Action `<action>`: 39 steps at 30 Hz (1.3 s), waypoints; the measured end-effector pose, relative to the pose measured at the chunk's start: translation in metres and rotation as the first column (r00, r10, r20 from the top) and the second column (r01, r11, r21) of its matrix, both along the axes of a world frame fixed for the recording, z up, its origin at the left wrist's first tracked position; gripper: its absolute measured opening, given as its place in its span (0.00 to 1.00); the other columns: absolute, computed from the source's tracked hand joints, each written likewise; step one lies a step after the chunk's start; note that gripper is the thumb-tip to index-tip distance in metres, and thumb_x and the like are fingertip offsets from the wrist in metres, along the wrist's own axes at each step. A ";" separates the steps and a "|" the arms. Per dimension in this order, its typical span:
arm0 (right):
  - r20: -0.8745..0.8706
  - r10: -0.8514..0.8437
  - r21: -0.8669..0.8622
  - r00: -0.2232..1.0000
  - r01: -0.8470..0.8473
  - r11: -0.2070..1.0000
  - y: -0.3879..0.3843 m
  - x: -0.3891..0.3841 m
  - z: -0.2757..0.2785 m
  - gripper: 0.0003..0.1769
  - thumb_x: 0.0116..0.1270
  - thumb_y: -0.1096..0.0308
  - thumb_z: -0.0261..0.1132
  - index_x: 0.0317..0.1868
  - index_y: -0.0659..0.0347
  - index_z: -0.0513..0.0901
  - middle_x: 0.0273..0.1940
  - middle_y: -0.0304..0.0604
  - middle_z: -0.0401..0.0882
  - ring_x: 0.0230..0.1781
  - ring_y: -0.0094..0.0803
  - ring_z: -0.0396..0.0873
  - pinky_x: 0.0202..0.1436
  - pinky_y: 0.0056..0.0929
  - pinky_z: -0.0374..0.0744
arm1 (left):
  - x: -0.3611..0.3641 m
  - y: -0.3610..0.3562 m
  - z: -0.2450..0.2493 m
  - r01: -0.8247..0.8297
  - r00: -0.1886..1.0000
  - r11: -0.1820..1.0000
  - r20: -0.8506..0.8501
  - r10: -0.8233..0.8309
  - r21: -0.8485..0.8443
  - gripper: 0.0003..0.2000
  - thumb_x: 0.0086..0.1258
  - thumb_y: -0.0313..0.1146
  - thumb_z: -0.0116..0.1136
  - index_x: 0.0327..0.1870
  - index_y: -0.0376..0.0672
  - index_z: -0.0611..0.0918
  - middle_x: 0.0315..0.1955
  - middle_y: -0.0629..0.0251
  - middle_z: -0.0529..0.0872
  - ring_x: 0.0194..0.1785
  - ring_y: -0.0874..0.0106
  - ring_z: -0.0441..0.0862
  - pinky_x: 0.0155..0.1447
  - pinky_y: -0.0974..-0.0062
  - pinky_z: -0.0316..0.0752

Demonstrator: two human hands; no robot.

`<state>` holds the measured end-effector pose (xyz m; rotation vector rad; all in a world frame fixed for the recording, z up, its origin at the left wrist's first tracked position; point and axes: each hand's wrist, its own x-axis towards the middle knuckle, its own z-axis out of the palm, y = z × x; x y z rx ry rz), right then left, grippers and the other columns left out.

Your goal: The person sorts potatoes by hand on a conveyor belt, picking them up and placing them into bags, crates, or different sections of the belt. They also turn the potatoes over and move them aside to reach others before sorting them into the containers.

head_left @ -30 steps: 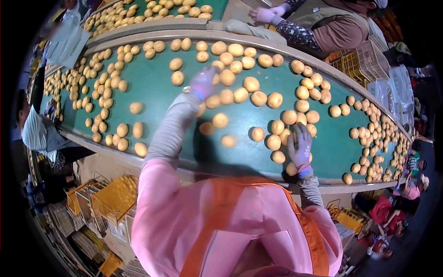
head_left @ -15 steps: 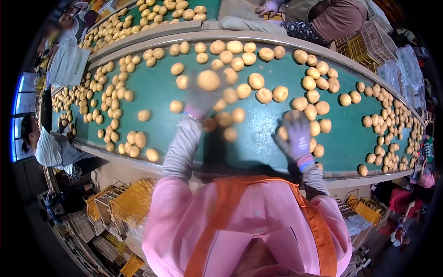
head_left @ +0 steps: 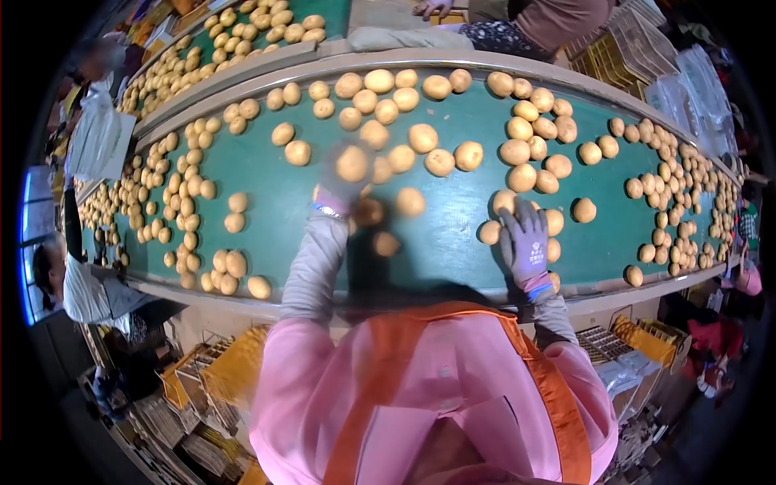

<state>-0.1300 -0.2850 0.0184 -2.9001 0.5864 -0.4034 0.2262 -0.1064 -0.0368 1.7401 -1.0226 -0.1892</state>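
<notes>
green belt (head_left: 267,186) runs left to right across the view, bent by the lens, w/ potatoes (head_left: 525,129) all over it, thickest at far left & far right. far belt (head_left: 338,14) beyond it, also loaded. near, under the cam: pink shirt (head_left: 299,388) w/ orange apron (head_left: 388,364). yellow crates (head_left: 234,364) sit near left, below the belt edge. co-worker (head_left: 558,20) is at the far side, top right; another person (head_left: 77,283) at the left end.

left hand (head_left: 343,174), gloved, grey sleeve, is out over mid-belt & blurred. fingers are closed round a potato (head_left: 352,163); exact curl can't be told thru the blur. that potato sits in the hand, w/ loose ones just beside it on the right.

right hand (head_left: 525,242), purple glove, lies palm down at near right, fingers wide & flat, holding nothing. tips touch one potato (head_left: 505,200), another (head_left: 489,233) is just left of the hand, a third (head_left: 554,221) just right of it.
</notes>
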 end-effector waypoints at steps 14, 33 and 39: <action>0.063 0.111 -0.018 0.992 -0.111 0.994 0.020 -0.002 0.017 0.27 0.61 0.60 0.69 0.61 0.53 0.78 0.64 0.51 0.75 0.65 0.48 0.73 0.67 0.56 0.69 | 0.192 -0.093 0.026 -0.111 0.936 0.960 -0.352 0.013 -0.258 0.29 0.76 0.46 0.59 0.68 0.33 0.69 0.62 0.51 0.77 0.66 0.60 0.76 0.71 0.61 0.70; -0.310 -0.633 0.188 0.710 0.698 0.691 -0.238 0.174 0.004 0.30 0.73 0.49 0.56 0.71 0.52 0.73 0.67 0.51 0.75 0.68 0.42 0.75 0.68 0.41 0.71 | -0.158 -0.037 0.099 0.735 0.580 0.665 0.385 -0.718 0.134 0.21 0.61 0.27 0.64 0.57 0.34 0.77 0.51 0.41 0.81 0.55 0.44 0.79 0.60 0.53 0.74; -0.182 -0.460 0.632 0.869 0.462 0.622 -0.249 0.139 0.022 0.32 0.69 0.48 0.63 0.68 0.57 0.76 0.68 0.54 0.75 0.71 0.47 0.72 0.70 0.39 0.73 | -0.142 0.026 0.066 0.389 0.685 0.921 -0.677 -0.268 0.029 0.19 0.74 0.24 0.50 0.64 0.29 0.74 0.43 0.58 0.82 0.46 0.68 0.80 0.49 0.69 0.78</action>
